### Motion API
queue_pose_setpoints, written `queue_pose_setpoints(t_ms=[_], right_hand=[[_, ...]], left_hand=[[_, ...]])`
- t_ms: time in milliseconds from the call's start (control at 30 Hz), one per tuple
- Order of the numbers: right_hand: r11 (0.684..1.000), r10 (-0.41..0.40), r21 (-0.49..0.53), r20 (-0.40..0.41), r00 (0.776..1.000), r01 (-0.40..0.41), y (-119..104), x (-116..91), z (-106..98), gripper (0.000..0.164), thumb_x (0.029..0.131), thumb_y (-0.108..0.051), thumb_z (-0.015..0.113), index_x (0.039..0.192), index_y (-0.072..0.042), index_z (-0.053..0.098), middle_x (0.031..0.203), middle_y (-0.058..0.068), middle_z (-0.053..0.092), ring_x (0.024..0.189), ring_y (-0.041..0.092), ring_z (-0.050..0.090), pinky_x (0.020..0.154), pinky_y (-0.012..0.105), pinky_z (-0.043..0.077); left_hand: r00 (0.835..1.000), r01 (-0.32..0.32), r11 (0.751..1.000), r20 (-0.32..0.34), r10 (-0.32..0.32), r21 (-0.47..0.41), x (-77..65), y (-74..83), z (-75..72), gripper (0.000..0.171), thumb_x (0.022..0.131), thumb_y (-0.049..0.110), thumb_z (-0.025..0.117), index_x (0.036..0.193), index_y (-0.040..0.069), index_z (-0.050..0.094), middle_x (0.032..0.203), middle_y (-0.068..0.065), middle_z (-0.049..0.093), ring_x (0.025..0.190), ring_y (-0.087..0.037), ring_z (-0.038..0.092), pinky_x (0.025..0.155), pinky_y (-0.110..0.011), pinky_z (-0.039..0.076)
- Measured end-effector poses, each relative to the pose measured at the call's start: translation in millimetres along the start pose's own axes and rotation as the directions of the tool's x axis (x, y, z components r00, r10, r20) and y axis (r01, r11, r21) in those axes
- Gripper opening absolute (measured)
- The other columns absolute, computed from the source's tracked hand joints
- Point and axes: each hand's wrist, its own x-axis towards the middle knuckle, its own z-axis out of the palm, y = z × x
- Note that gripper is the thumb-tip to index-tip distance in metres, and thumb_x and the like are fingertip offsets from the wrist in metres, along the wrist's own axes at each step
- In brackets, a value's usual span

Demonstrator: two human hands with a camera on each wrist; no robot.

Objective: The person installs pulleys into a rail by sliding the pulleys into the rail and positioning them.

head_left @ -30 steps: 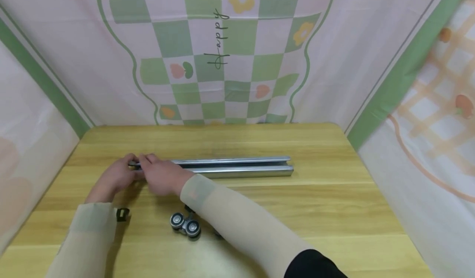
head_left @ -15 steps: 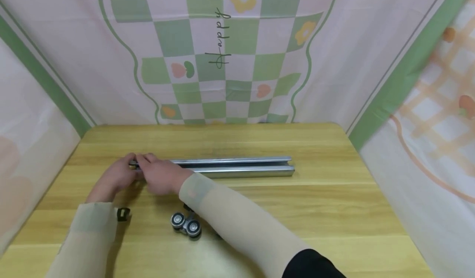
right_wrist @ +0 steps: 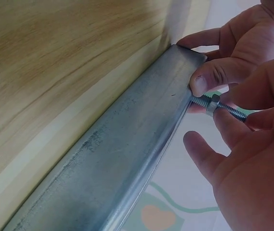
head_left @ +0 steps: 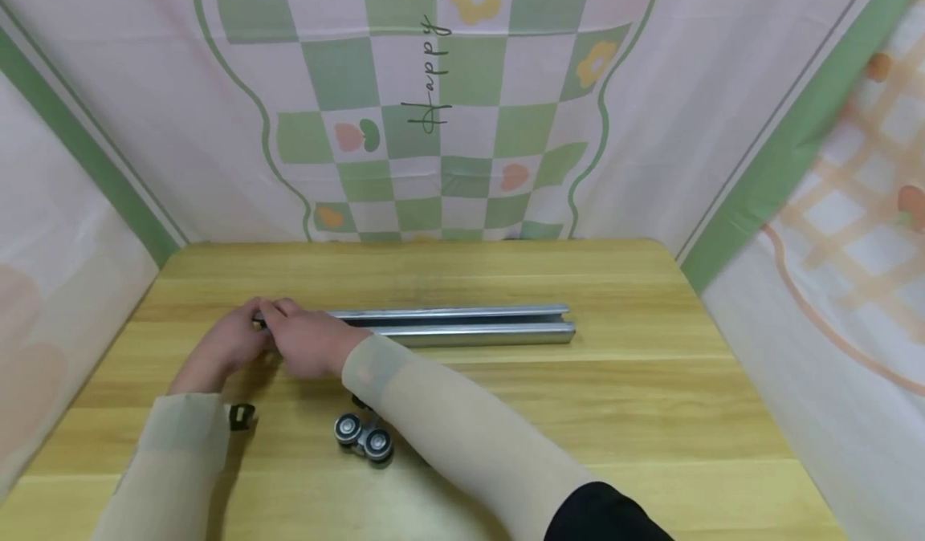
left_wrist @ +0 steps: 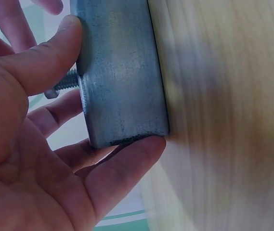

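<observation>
A steel channel rail lies lengthwise on the table, its slot facing up. My left hand grips the rail's left end; in the left wrist view its thumb presses the rail's side and other fingers touch the end. A threaded bolt with a hex nut stands out of the slot near that end. My right hand pinches the nut between thumb and finger, as the right wrist view shows. What holds the bolt inside the rail is hidden.
A wheeled roller trolley lies on the wooden table in front of the rail, partly behind the right forearm. A small black clip-like piece sits beside the left cuff. Patterned curtains enclose the table's back and sides.
My right hand has shifted slightly left, its fingers now covering more of the rail's end. The left hand stays in place, and the rail and trolley look unmoved.
</observation>
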Motion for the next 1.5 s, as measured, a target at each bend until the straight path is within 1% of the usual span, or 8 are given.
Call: queue_pose_setpoints(t_ms=[500,733,833,933,1133,1233,1300,1500], right_hand=[[1.000,0.020,0.003,0.036,0.999,-0.020,-0.5,0.9,-1.4,0.088,0.100,-0.017,0.056,0.160,-0.024,-0.008,0.165,-0.004,0.010,0.055,0.006,0.054,0.049,0.018,0.046],[0.989,0.045,0.137,0.069,0.997,-0.054,17.4,-10.7,-4.0,0.102,0.095,-0.016,0.061,0.154,-0.041,-0.018,0.166,-0.001,-0.005,0.055,0.011,0.055,0.047,0.023,0.047],[0.991,0.030,0.130,0.062,0.998,-0.038,30.4,-21.3,-12.0,0.096,0.095,-0.016,0.060,0.158,-0.035,-0.010,0.166,0.000,-0.002,0.098,0.011,0.064,0.052,0.023,0.049],[0.995,0.030,0.092,0.066,0.997,-0.036,45.2,-35.6,-19.0,0.088,0.098,-0.020,0.058,0.161,-0.029,-0.002,0.167,0.001,0.004,0.133,0.012,0.045,0.074,0.021,0.052],[1.000,0.021,0.022,0.063,0.998,-0.022,77.6,-71.0,-21.3,0.073,0.100,-0.019,0.052,0.161,-0.017,0.013,0.165,0.007,0.015,0.120,0.016,0.057,0.084,0.026,0.052],[1.000,0.018,-0.004,0.030,0.999,-0.018,92.8,-90.8,-20.7,0.065,0.101,-0.020,0.052,0.159,-0.011,0.023,0.163,0.008,0.024,0.133,0.019,0.047,0.104,0.029,0.043],[1.000,0.005,0.004,0.002,1.000,-0.005,100.5,-104.0,-20.2,0.061,0.101,-0.019,0.054,0.156,-0.007,0.030,0.159,0.009,0.032,0.142,0.021,0.035,0.115,0.032,0.028],[0.994,-0.019,0.103,-0.033,0.999,0.022,113.0,-138.3,-12.9,0.051,0.103,-0.019,0.054,0.151,-0.006,0.042,0.151,0.009,0.046,0.139,0.023,0.040,0.115,0.035,0.029]], left_hand=[[1.000,0.012,1.000,-0.001,-0.012,-0.006,-0.7,1.4,0.0,0.065,0.098,0.032,0.060,0.149,0.000,0.035,0.148,-0.039,0.031,0.131,-0.061,0.029,0.103,-0.074,0.026],[0.998,0.053,0.998,0.022,-0.052,-0.037,-1.1,3.9,-1.2,0.091,0.093,0.043,0.068,0.155,-0.004,0.021,0.150,-0.039,0.026,0.134,-0.061,0.024,0.105,-0.073,0.021],[0.999,0.048,0.999,0.019,-0.047,-0.022,-0.5,3.2,-1.0,0.092,0.092,0.043,0.070,0.153,-0.007,0.023,0.147,-0.040,0.031,0.132,-0.060,0.029,0.104,-0.072,0.024],[0.999,0.040,0.999,0.009,-0.040,-0.010,-0.3,3.3,0.1,0.085,0.092,0.042,0.071,0.149,-0.007,0.031,0.143,-0.039,0.038,0.128,-0.058,0.035,0.103,-0.071,0.028],[0.997,0.072,0.997,0.011,-0.072,-0.017,-1.5,7.5,2.1,0.088,0.092,0.041,0.071,0.151,-0.006,0.027,0.144,-0.040,0.035,0.130,-0.059,0.032,0.104,-0.072,0.026],[0.997,0.080,0.997,0.021,-0.080,-0.015,-2.5,9.7,2.4,0.096,0.093,0.041,0.069,0.154,-0.009,0.015,0.148,-0.041,0.027,0.133,-0.061,0.025,0.106,-0.072,0.022],[0.997,0.080,0.997,0.023,-0.080,-0.015,-3.5,10.3,2.4,0.096,0.093,0.040,0.069,0.154,-0.010,0.013,0.149,-0.042,0.024,0.134,-0.061,0.023,0.106,-0.071,0.022],[0.997,0.072,0.997,0.023,-0.071,-0.011,-3.9,9.1,2.0,0.100,0.093,0.043,0.069,0.153,-0.011,0.010,0.149,-0.042,0.021,0.134,-0.062,0.022,0.106,-0.072,0.021]])
